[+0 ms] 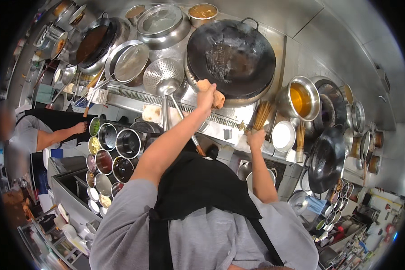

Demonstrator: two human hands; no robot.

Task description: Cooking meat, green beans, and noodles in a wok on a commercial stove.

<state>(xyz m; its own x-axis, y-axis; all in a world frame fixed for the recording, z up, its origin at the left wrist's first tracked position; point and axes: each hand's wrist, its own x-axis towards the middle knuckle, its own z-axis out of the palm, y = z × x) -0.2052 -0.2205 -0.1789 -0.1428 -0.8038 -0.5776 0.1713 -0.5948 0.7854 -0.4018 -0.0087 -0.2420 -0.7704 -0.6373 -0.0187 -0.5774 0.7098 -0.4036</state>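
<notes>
The left hand (205, 97) grips a folded tan cloth (219, 100) against the near-left rim of a wide, black metal wok (252, 67) in the upper middle of the frame. Right of centre, the right hand (256, 138) is closed round the lower end of a tan, split-stick brush (262, 114) — its bristles pointing up. Beside the brush, farther right, stand a round steel pot (281, 102) of amber liquid and a round white bowl (283, 136).

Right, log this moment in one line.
Left hand: grips bunched tan cloth at near rim of round black metal wok | Right hand: holds tan bamboo brush | Right of wok: round steel pot, amber liquid
</notes>
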